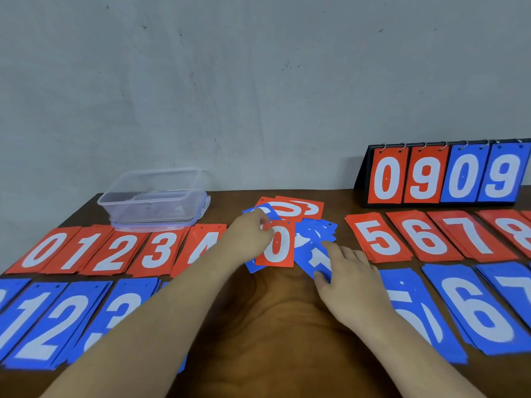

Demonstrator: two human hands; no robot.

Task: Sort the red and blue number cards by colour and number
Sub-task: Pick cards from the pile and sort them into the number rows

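Red 0 card (pixel 278 245) edge, left hand (pixel 247 239)

Bare table (pixel 273 326) between card stacks (pixel 382 239)

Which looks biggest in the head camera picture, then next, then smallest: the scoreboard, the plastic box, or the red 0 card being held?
Largest: the scoreboard.
Next: the plastic box.
Smallest: the red 0 card, pinched by the left hand.
The card is nearest yet looks smallest.
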